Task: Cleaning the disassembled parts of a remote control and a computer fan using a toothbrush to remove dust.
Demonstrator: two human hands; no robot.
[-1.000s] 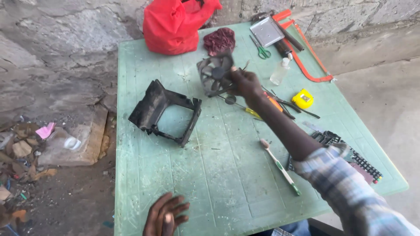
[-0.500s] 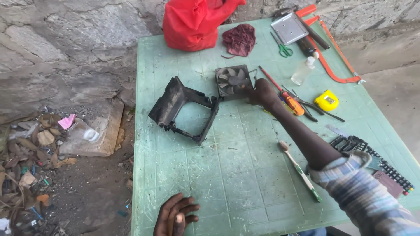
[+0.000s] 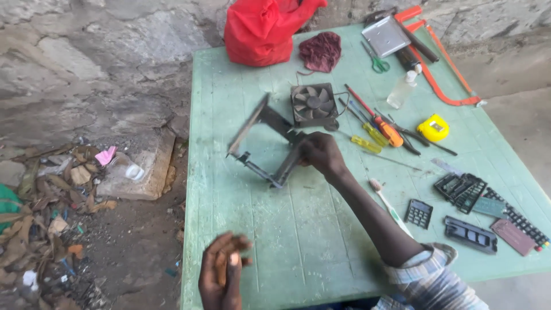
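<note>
Now lifting a black frame up off the green worktop – that looks like the step in hand. Right hand clamped on one corner bar of it, fingers wrapped tight around. Held tipped on its side, a low corner down close to the worktop, near the middle, just in front of a small black fan. Hard to say if that low corner touches the top or hangs just above it.

Left hand down at the near edge, well apart from the frame. Fingers bunched together, but blurry – cannot tell if anything sits inside.

Next move, at a guess, calls for a firm hold and maybe the other hand too, since only one corner is gripped and the rest sticks out far to the side.

Looks thin and hard, like plastic. Four bars around a big open hole, with little bits poking off one side. A bit blurry at the far end.

Close by on the right: screwdrivers, a yellow tape measure, a toothbrush. Farther back, a red bag and a dark red cloth.
</note>
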